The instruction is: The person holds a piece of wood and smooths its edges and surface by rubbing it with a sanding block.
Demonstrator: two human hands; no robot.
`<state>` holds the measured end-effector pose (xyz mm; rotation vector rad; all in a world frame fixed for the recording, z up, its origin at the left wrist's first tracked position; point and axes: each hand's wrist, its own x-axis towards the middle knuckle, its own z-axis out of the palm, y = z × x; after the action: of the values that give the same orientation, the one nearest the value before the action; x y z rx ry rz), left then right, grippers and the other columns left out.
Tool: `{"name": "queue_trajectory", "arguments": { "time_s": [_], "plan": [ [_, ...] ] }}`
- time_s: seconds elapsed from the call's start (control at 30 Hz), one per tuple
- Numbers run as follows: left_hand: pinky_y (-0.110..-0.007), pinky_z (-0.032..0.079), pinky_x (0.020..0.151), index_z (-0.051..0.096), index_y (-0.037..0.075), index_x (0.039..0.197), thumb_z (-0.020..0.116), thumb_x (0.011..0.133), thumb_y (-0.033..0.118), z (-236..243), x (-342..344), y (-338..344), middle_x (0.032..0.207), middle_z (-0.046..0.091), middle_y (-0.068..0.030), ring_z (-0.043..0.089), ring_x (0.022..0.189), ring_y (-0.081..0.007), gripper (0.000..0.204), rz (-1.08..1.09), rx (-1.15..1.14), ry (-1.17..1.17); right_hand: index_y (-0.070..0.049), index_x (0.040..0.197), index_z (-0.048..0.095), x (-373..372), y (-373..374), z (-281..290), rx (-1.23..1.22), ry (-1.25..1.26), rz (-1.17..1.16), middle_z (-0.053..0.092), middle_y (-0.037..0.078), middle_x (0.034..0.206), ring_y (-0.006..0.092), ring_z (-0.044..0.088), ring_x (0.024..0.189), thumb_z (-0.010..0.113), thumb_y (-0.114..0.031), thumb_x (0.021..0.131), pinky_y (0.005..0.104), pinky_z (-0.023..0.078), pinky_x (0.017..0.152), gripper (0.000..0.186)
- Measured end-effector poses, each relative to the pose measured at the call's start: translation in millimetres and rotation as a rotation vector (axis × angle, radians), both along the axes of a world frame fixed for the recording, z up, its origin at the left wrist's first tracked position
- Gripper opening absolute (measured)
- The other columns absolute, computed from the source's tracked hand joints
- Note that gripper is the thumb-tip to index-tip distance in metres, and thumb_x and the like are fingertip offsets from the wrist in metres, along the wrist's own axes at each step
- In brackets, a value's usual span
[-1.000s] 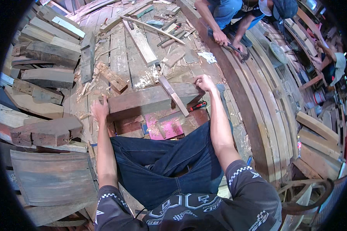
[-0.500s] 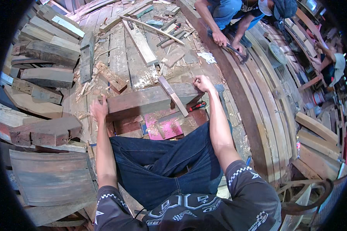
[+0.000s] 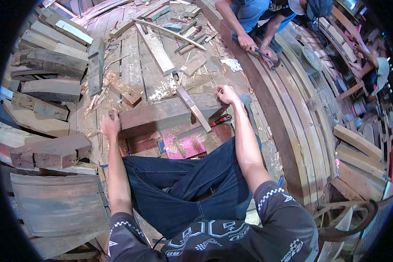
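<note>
A thick wooden beam (image 3: 155, 114) lies crosswise in front of my crossed legs. At its left end, my left hand (image 3: 110, 124) is closed around the edge, its inner fingers partly hidden. My right hand (image 3: 226, 94) grips the beam's right end with curled fingers. Across the top of the beam rests a small wooden block (image 3: 194, 108), slanting toward me. Beside its lower end is a screwdriver (image 3: 222, 120) with a red and black handle. A pink sheet (image 3: 183, 144) strewn with wood shavings lies between the beam and my legs.
Stacked timber pieces (image 3: 52, 91) line the left side. Offcuts and a pale plank (image 3: 156, 50) lie beyond the beam. To the right run long curved boards (image 3: 288, 109), where another person crouches, holding a hammer-like tool (image 3: 266, 57). A second person (image 3: 375, 70) is farther right.
The whole view has shifted slightly. Both my hands stay at the ends of the beam, and the small block still lies across it.
</note>
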<state>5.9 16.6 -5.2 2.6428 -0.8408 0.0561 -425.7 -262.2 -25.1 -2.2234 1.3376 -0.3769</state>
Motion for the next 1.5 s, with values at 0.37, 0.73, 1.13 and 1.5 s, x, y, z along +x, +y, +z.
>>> {"name": "queue_trajectory", "arguments": {
  "time_s": [0.37, 0.73, 1.13, 1.5],
  "plan": [
    [-0.049, 0.042, 0.093, 0.066, 0.007, 0.109, 0.048, 0.089, 0.058, 1, 0, -6, 0.114, 0.062, -0.0112, 0.053, 0.110, -0.0354, 0.057, 0.003, 0.004, -0.061, -0.003, 0.086, 0.067, 0, 1, 4, -0.078, -0.055, -0.070, 0.068, 0.016, 0.074, 0.0282, 0.068, 0.072, 0.061, -0.013, 0.078, 0.0391, 0.053, 0.069, 0.014],
    [-0.047, 0.042, 0.093, 0.066, 0.006, 0.105, 0.047, 0.089, 0.058, -4, 3, 4, 0.114, 0.060, -0.0129, 0.053, 0.110, -0.0357, 0.058, 0.016, -0.078, -0.099, 0.003, 0.082, 0.061, 35, 112, 57, -0.013, -0.068, -0.052, 0.064, 0.020, 0.069, 0.0312, 0.067, 0.070, 0.066, -0.044, 0.084, 0.0414, 0.051, 0.066, 0.047],
    [-0.050, 0.040, 0.095, 0.057, 0.003, 0.121, 0.051, 0.087, 0.055, 1, -2, 14, 0.122, 0.053, -0.0168, 0.050, 0.113, -0.0369, 0.062, -0.103, -0.008, -0.060, 0.005, 0.107, 0.038, 87, 179, 21, -0.024, -0.087, -0.176, 0.060, 0.038, 0.084, 0.0541, 0.059, 0.085, 0.051, -0.020, 0.088, 0.0582, 0.047, 0.076, 0.034],
    [-0.050, 0.033, 0.105, 0.049, -0.002, 0.130, 0.058, 0.083, 0.058, 10, 2, 24, 0.135, 0.045, -0.0231, 0.041, 0.124, -0.0443, 0.077, -0.199, 0.009, 0.127, 0.010, 0.107, 0.049, 95, 195, 18, 0.089, -0.168, -0.549, 0.062, 0.038, 0.095, 0.0494, 0.061, 0.097, 0.057, -0.050, 0.087, 0.0531, 0.047, 0.086, 0.063]
  ]
}}
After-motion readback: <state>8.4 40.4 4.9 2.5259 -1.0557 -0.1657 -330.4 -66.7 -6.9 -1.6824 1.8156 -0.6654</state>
